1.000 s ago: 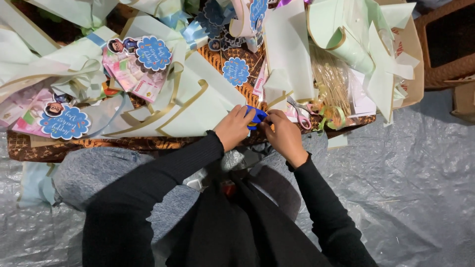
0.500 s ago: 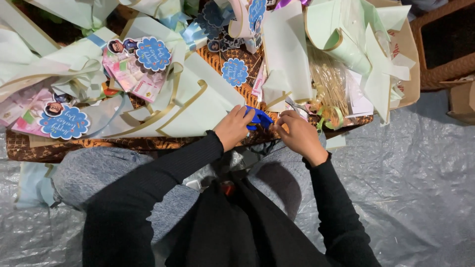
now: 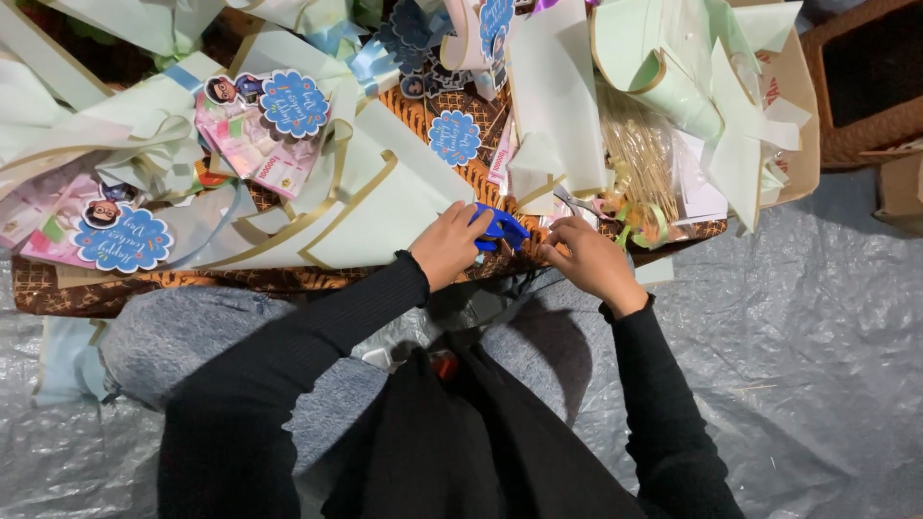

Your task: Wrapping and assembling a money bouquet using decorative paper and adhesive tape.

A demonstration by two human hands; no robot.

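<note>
At table edge | left hand (image 3: pixel 444 245) grips blue tool (image 3: pixel 500 229), long axis rightward | right hand (image 3: pixel 588 259) curled, empty

The right hand (image 3: pixel 588 261), which met the left hand (image 3: pixel 448 245) on the small bright-blue plastic tool (image 3: pixel 500 229) a second ago, now rests apart from it, beside the silver metal scissors (image 3: pixel 575 204).

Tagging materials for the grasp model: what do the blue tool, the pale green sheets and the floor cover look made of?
Blue tool in the left hand: likely moulded plastic, solid saturated blue, slight sheen; mostly hidden, so unsure.
Pale green sheets: probably matte paper or thin card with gold-edged borders; they curl and hold creases.
Floor cover: looks like thin plastic film, grey, translucent, crinkled with glossy highlights.
</note>
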